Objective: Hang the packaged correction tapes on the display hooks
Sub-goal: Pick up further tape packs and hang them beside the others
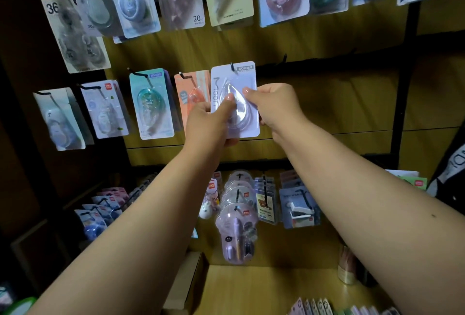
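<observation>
1. Head view: both bare arms reach up to a wooden display panel (327, 103) hung with rows of carded correction tapes
2. The left hand (211, 123) grips the lower left edge of a lavender correction tape pack (247, 123), thumb pressed on the clear blister at the front, fingers curled behind the card
3. The right hand (274, 106) pinches the right edge of the same pack, thumb tip on the front, the other fingers hidden behind the card
4. The pack stands upright against the panel in the middle row; its hang hole sits at a black hook (232, 67), whose tip shows through the top of the card
5. Just left of it hangs an orange pack (191, 93), partly covered by the lavender card, then a teal pack (151, 103) on its own hook
6. To the right, the middle row shows a bare hook (284, 57)
7. Below the arms, more packaged stationery (239, 214) hangs in stacks on a lower row
</observation>
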Available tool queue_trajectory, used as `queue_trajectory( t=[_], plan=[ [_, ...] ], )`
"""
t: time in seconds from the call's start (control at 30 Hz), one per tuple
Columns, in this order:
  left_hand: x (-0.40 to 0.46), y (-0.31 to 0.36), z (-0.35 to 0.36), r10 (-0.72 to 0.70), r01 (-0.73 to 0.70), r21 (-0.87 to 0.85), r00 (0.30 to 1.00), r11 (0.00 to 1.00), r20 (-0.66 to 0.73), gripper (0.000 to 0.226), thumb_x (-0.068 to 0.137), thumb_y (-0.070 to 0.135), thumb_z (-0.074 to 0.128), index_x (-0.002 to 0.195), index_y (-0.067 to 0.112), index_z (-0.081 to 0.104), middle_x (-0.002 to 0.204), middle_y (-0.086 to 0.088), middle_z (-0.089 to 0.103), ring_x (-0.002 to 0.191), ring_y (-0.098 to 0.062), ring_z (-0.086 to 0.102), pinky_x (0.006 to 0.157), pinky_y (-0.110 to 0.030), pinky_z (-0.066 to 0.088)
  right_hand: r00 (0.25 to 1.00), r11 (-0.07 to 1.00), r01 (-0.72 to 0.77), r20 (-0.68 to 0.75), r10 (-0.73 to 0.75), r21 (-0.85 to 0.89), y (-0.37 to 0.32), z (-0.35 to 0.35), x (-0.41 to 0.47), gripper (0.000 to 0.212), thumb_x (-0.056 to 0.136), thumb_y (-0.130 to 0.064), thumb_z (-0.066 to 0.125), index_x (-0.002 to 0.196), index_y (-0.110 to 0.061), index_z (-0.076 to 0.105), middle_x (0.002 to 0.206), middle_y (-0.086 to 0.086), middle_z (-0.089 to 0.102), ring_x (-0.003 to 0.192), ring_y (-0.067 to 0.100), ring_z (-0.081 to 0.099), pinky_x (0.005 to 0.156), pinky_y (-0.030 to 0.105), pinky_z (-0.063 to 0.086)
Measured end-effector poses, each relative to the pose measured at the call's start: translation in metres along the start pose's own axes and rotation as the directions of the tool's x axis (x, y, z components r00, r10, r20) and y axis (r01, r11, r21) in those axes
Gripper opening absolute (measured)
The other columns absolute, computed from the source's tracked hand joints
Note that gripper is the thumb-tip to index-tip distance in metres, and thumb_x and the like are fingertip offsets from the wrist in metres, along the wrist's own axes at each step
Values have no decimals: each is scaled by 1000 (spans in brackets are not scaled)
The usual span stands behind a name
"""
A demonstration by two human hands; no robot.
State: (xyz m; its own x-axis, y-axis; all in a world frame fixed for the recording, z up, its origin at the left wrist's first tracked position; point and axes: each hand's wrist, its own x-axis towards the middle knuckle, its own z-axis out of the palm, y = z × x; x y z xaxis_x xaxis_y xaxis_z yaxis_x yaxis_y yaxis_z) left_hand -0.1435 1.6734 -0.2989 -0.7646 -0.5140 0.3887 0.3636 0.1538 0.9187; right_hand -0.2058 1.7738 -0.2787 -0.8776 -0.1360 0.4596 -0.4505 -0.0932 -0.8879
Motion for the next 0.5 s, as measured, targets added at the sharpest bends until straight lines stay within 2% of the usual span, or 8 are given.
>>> queue_trajectory(
  t=[0.07, 0.13, 0.23, 0.33, 0.4, 0.5],
  plan=[
    [6, -5, 1, 74, -70, 59, 995, 996, -68, 29, 91, 37, 66, 109, 19, 53, 109, -2, 66, 93, -21, 68, 71, -41, 62, 1000, 1000, -1, -28, 0, -24, 4, 3, 7, 19, 88, -22, 68, 90, -3, 67, 85, 9, 70, 64, 18, 67, 45, 17, 45],
    [11, -12, 1, 209, -185, 189, 971, 964, -116, 36, 90, 36, 68, 117, 28, 46, 106, 6, 61, 92, -13, 64, 83, -47, 60, 998, 998, -3, -57, -1, -61, 9, 5, 14, 19, 86, -23, 70, 85, -4, 67, 87, 11, 71, 73, 24, 68, 54, 24, 49],
    [17, -21, 3, 315, -259, 356, 942, 898, -111, 42, 90, 40, 65, 128, 35, 48, 125, 1, 62, 100, -19, 63, 86, -48, 57, 996, 991, -16, -90, 4, -133, 17, 7, 23, 28, 84, -29, 71, 86, -1, 67, 88, 12, 71, 78, 27, 67, 59, 31, 54],
    [24, -25, 7, 337, -274, 407, 937, 871, -91, 47, 93, 39, 62, 137, 33, 48, 139, 5, 56, 116, -21, 59, 93, -36, 52, 992, 982, -13, -126, -11, -189, 26, 9, 31, 39, 83, -38, 69, 84, 0, 68, 88, 14, 72, 81, 31, 68, 73, 40, 57],
    [28, -28, 9, 350, -278, 455, 933, 846, -82, 49, 94, 41, 60, 141, 32, 47, 141, 6, 56, 118, -19, 59, 89, -27, 46, 989, 977, -12, -144, -20, -212, 30, 11, 37, 38, 83, -41, 69, 74, -5, 63, 83, 14, 70, 74, 28, 64, 73, 40, 56],
    [32, -33, 12, 359, -271, 499, 929, 823, -86, 52, 94, 46, 57, 143, 34, 45, 135, 3, 62, 114, -19, 61, 80, -26, 43, 987, 974, -17, -159, -19, -224, 35, 12, 44, 39, 83, -42, 68, 63, -13, 52, 74, 9, 61, 69, 24, 57, 68, 36, 51]
  ],
)
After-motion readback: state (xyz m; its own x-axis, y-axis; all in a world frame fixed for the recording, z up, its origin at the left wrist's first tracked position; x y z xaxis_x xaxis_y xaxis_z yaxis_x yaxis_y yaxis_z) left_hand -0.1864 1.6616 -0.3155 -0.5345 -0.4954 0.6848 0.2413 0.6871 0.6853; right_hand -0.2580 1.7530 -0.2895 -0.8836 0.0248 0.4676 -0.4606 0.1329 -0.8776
